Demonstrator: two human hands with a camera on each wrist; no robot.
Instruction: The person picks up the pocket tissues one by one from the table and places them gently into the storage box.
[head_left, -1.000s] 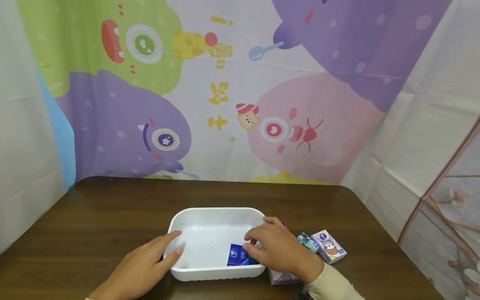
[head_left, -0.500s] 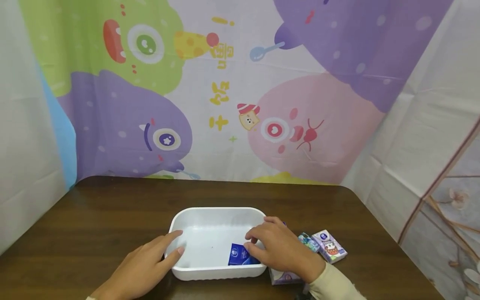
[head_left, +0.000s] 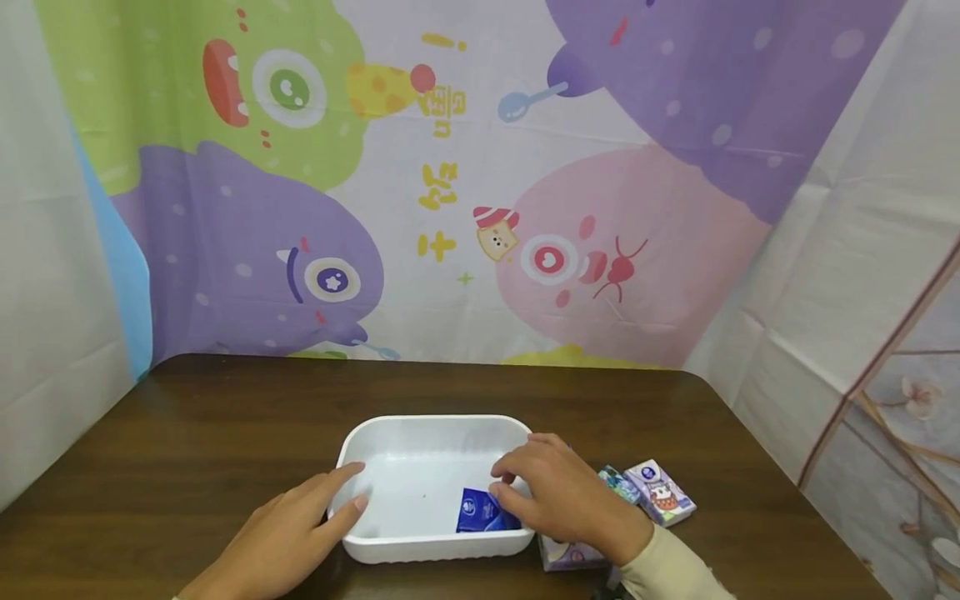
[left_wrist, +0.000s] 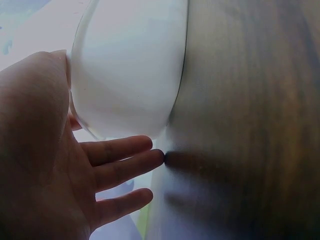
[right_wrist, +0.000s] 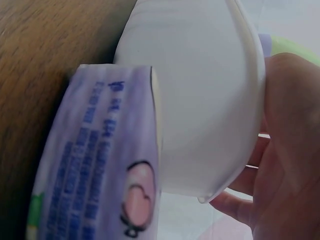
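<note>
A white plastic tray (head_left: 437,547) stands on the table between both hands. My left hand (head_left: 288,525) rests at its left rim, thumb and index finger reaching over the edge. In the left wrist view the other fingers (left_wrist: 127,167) are straight and spread beside the tray's outer wall. Over the right rim lies my right hand (head_left: 558,492), fingers loosely bent, thumb and index finger inside the edge. A blue tissue pack (head_left: 474,510) lies in the tray's front right corner, partly behind the right thumb. Close outside the right wall is a purple tissue pack (right_wrist: 100,150), mostly covered by the right hand in the head view.
Right of the right hand, a teal patterned pack (head_left: 621,485) touches a lilac tissue pack (head_left: 660,493) with a cartoon print. The brown wooden table (head_left: 262,408) ends at a cartoon curtain (head_left: 450,317) behind. Something dark shows at the bottom edge below the right wrist.
</note>
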